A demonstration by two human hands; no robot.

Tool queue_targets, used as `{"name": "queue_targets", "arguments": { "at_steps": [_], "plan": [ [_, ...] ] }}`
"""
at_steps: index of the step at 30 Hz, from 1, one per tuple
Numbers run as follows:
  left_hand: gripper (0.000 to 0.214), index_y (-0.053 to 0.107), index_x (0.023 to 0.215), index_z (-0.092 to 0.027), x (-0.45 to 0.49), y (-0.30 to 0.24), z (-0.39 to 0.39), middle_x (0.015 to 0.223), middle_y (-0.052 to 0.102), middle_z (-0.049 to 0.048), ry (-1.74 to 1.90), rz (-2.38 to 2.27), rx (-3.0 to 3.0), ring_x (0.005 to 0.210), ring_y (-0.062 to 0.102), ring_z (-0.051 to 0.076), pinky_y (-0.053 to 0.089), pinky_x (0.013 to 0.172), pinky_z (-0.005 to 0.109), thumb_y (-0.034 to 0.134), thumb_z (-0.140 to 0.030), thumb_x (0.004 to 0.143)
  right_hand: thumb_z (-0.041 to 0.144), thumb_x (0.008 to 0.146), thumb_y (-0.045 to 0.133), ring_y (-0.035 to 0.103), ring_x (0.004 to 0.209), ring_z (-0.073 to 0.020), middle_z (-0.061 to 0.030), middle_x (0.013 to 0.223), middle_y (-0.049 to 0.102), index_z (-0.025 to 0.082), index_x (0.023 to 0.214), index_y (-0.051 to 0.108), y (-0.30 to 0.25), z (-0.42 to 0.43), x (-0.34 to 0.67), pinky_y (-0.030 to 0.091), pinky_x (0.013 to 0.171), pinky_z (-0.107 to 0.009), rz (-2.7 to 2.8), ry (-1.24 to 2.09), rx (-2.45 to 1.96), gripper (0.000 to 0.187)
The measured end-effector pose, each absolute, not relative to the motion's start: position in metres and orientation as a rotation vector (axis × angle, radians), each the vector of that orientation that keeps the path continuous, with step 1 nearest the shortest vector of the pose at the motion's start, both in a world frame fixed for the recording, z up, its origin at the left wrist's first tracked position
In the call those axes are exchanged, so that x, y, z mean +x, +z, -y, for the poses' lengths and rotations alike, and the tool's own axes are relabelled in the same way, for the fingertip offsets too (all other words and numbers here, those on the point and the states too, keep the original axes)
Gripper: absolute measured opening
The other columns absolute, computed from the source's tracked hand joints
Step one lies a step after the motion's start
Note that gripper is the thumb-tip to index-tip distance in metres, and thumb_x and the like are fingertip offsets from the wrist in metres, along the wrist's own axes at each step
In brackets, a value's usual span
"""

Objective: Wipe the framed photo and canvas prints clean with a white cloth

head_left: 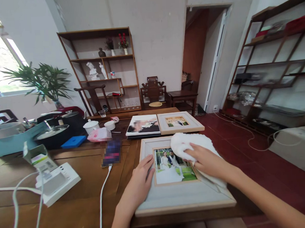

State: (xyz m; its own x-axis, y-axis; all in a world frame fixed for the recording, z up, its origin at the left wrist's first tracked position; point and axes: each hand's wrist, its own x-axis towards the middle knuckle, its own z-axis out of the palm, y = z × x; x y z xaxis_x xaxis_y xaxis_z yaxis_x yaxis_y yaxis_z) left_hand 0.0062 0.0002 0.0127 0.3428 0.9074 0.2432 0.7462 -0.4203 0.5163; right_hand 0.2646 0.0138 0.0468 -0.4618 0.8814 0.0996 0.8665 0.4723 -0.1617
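Fingers (192,152) of the right hand (209,161) are closed on a fluffy white cloth (181,141), which is bunched into a rounded mass over the upper right part of a picture frame (170,199). The frame's left border is touched by the left hand (139,182), whose fingers are laid nearly flat and slightly spread. The rectangular frame is set flat near the edge of the brown wooden tabletop (71,217); a photo (169,173) of two people is bordered by a wide pale grey band and a light wood rim. Just beyond, a similar second frame (164,128) and a flat picture panel (153,122) are placed side by side. At left, a smooth white cable (102,191) and a shiny blue block (74,142) are seen.
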Motion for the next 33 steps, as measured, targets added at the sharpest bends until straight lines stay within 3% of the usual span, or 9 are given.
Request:
{"name": "queue_targets", "arguments": {
  "at_steps": [4, 7, 15, 19, 22, 28, 33],
  "plan": [
    [0.04, 0.048, 0.125, -0.018, 0.007, 0.013, 0.0, 0.136, 0.044, 0.0067, 0.711, -1.476, 2.296, 0.127, 0.038, 0.02, 0.031, 0.106, 0.038, 0.037, -0.026, 0.088, 0.003, 0.066, 0.041, 0.028, 0.13, -0.0244, -0.0173, 0.137, 0.038, 0.011, 0.113, 0.055, 0.04, -0.053, 0.261, 0.02, 0.107, -0.041, 2.604, -0.079, -1.35, 0.05],
    [0.04, 0.049, 0.125, -0.017, 0.008, 0.013, -0.001, 0.135, 0.045, 0.0075, 0.734, -1.486, 2.296, 0.126, 0.039, 0.02, 0.031, 0.106, 0.037, 0.037, -0.026, 0.088, 0.001, 0.064, 0.041, 0.023, 0.132, -0.0234, -0.0168, 0.138, 0.037, 0.011, 0.111, 0.056, 0.041, -0.054, 0.255, 0.017, 0.108, -0.043, 2.619, -0.041, -1.323, 0.051],
    [0.04, 0.048, 0.125, -0.017, 0.009, 0.009, -0.001, 0.135, 0.046, 0.0076, 0.76, -1.511, 2.295, 0.126, 0.04, 0.02, 0.032, 0.106, 0.038, 0.036, -0.027, 0.088, 0.002, 0.065, 0.039, 0.031, 0.128, -0.0263, -0.0144, 0.136, 0.04, 0.014, 0.104, 0.059, 0.072, 0.042, 0.246, 0.027, 0.104, -0.044, 2.742, 0.466, -1.411, 0.045],
    [0.04, 0.049, 0.124, -0.016, 0.01, 0.009, -0.002, 0.134, 0.047, 0.0079, 0.761, -1.513, 2.302, 0.125, 0.04, 0.02, 0.032, 0.106, 0.038, 0.037, -0.026, 0.088, -0.002, 0.059, 0.041, 0.034, 0.126, -0.0251, -0.0129, 0.133, 0.045, 0.014, 0.112, 0.056, 0.086, 0.079, 0.24, 0.026, 0.105, -0.039, 2.811, 0.628, -1.369, 0.057],
    [0.04, 0.049, 0.125, -0.017, 0.01, 0.01, -0.002, 0.135, 0.046, 0.0077, 0.759, -1.503, 2.311, 0.126, 0.04, 0.02, 0.031, 0.106, 0.037, 0.037, -0.026, 0.088, -0.001, 0.059, 0.041, 0.03, 0.129, -0.025, -0.0102, 0.139, 0.038, 0.018, 0.112, 0.057, 0.081, 0.076, 0.237, 0.028, 0.104, -0.038, 2.747, 0.668, -1.393, 0.058],
    [0.04, 0.049, 0.125, -0.017, 0.008, 0.012, -0.002, 0.135, 0.045, 0.0078, 0.731, -1.487, 2.326, 0.126, 0.04, 0.02, 0.032, 0.106, 0.038, 0.038, -0.025, 0.088, 0.002, 0.064, 0.043, 0.028, 0.13, -0.0258, -0.0121, 0.139, 0.036, 0.016, 0.11, 0.057, 0.05, 0.01, 0.25, 0.03, 0.102, -0.041, 2.631, 0.345, -1.365, 0.051],
    [0.04, 0.05, 0.124, -0.016, 0.007, 0.012, -0.003, 0.135, 0.046, 0.0088, 0.732, -1.485, 2.322, 0.125, 0.041, 0.021, 0.033, 0.105, 0.039, 0.038, -0.026, 0.087, 0.001, 0.065, 0.043, 0.028, 0.13, -0.0241, -0.0151, 0.138, 0.038, 0.012, 0.112, 0.056, 0.045, -0.054, 0.255, 0.019, 0.108, -0.042, 2.592, -0.02, -1.334, 0.05]
  ]
}}
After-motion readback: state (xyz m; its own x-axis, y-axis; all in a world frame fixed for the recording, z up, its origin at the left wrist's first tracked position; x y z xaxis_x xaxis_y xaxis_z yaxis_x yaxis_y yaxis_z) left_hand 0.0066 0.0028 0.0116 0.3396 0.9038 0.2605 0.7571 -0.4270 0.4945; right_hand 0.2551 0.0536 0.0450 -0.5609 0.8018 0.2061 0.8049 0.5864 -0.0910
